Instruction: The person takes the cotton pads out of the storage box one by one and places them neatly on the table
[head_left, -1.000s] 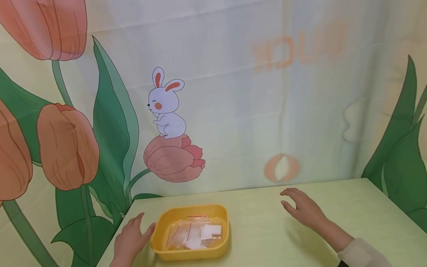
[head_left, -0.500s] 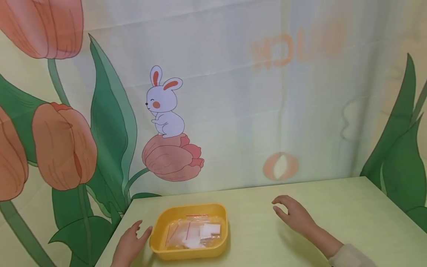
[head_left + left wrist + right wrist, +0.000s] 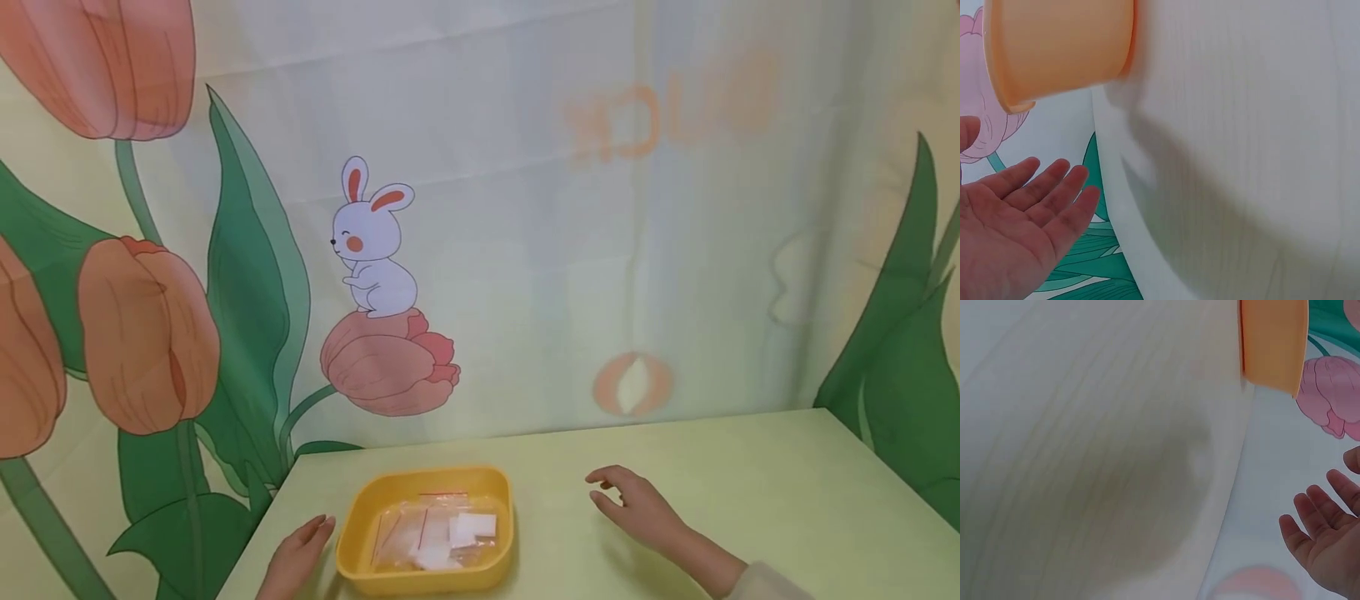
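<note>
A yellow plastic tray (image 3: 351, 527) stands on the table, left of the middle in the head view. Inside it lie clear zip bags (image 3: 405, 529) with red seal lines, and white square pieces (image 3: 475, 527) are among them. Just left of the tray, apart from it, is my left hand (image 3: 296, 554); its fingers are extended and hold nothing, as the left wrist view shows the bare palm (image 3: 1007, 244). Right of the tray my right hand (image 3: 633, 508) hovers over the table, fingers loosely bent, nothing in them. In the right wrist view its fingers (image 3: 1313, 515) are spread beside the tray's side wall (image 3: 1272, 344).
The pale green table (image 3: 750, 475) reaches back to a hanging cloth (image 3: 525, 292) printed with tulips and a white rabbit (image 3: 378, 267). The table's left edge runs close by my left hand.
My right hand has moved left and nearer, towards the tray. The left hand has dropped slightly lower, its thumb now closer to its fingers. The tray stays in place.
</note>
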Motion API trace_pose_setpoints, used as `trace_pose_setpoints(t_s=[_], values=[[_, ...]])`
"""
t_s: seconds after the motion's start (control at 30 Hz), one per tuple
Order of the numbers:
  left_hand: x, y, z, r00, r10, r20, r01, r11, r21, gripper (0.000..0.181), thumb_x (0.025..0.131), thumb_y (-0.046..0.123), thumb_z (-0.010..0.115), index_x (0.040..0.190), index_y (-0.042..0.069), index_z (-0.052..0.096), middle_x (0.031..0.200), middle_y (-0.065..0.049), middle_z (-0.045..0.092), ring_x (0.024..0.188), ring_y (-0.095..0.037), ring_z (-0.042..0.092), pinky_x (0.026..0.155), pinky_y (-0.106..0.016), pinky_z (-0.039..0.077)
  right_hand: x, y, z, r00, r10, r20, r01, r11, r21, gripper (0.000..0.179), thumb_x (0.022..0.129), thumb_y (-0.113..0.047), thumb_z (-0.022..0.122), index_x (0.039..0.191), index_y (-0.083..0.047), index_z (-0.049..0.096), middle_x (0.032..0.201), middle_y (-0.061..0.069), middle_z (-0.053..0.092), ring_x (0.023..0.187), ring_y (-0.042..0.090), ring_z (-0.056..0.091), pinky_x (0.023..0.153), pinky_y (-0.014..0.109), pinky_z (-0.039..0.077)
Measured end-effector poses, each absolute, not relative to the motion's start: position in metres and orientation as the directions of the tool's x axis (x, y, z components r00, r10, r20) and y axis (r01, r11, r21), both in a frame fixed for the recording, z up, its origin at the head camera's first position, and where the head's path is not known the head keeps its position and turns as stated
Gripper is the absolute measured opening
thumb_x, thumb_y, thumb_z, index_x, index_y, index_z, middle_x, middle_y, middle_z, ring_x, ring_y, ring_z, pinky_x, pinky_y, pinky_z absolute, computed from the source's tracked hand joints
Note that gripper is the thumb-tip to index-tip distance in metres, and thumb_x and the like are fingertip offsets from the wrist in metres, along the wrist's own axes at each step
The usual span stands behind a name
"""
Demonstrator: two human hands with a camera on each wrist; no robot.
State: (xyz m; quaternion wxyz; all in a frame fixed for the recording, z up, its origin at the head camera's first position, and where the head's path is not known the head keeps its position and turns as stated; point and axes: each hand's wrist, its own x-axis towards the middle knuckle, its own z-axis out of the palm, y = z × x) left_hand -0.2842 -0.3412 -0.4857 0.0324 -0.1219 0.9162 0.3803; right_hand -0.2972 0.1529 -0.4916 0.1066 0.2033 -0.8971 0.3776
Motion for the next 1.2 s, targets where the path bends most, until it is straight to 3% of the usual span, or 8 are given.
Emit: trace_pose_setpoints(t_s=[0.23,0.53,0.77,1.03,1.2], values=[[-0.287,-0.337,-0.483,-0.947,-0.186,-0.264,-0.323,0.562,0.761,0.080,0.108,0.052,0.039,0.151,-0.015,0.032,0.153,-0.037,0.038,0.138,-0.054,0.043,0.105,-0.059,0.049,-0.299,0.139,-0.487,-0.884,-0.349,0.312,-0.466,0.587,-0.663,0.034,0.102,-0.027,0.063,0.127,-0.005,0.066,0.128,0.013,0.069,0.111,0.033,0.066,0.083,0.032,0.056],[-0.290,-0.337,-0.483,-0.945,-0.156,-0.288,-0.327,0.487,0.810,0.076,0.109,0.047,0.037,0.149,-0.018,0.033,0.153,-0.036,0.038,0.141,-0.054,0.041,0.107,-0.060,0.047,-0.307,0.117,-0.477,-0.865,-0.415,0.283,-0.483,0.535,-0.693,0.042,0.102,-0.027,0.064,0.133,0.000,0.062,0.130,0.019,0.068,0.110,0.036,0.067,0.085,0.045,0.058],[-0.296,-0.332,-0.483,-0.926,-0.103,-0.364,-0.371,0.436,0.820,0.074,0.112,0.046,0.031,0.152,-0.016,0.029,0.159,-0.036,0.028,0.146,-0.054,0.032,0.115,-0.060,0.039,-0.317,0.094,-0.464,-0.861,-0.444,0.247,-0.468,0.504,-0.726,0.043,0.101,-0.025,0.065,0.135,0.002,0.062,0.136,0.020,0.066,0.115,0.037,0.066,0.092,0.051,0.056],[-0.296,-0.332,-0.488,-0.915,-0.084,-0.394,-0.392,0.414,0.822,0.068,0.112,0.042,0.028,0.150,-0.014,0.034,0.155,-0.033,0.039,0.141,-0.049,0.043,0.116,-0.060,0.038,-0.322,0.074,-0.448,-0.862,-0.471,0.188,-0.442,0.516,-0.734,0.043,0.100,-0.024,0.066,0.133,0.003,0.063,0.131,0.023,0.067,0.116,0.039,0.066,0.097,0.055,0.054],[-0.299,-0.332,-0.490,-0.900,-0.087,-0.427,-0.426,0.380,0.821,0.065,0.113,0.037,0.028,0.151,-0.016,0.030,0.157,-0.035,0.033,0.141,-0.049,0.042,0.117,-0.057,0.038,-0.326,0.063,-0.439,-0.877,-0.466,0.120,-0.379,0.514,-0.769,0.042,0.099,-0.022,0.065,0.132,0.005,0.063,0.133,0.024,0.066,0.116,0.039,0.067,0.096,0.051,0.056]])
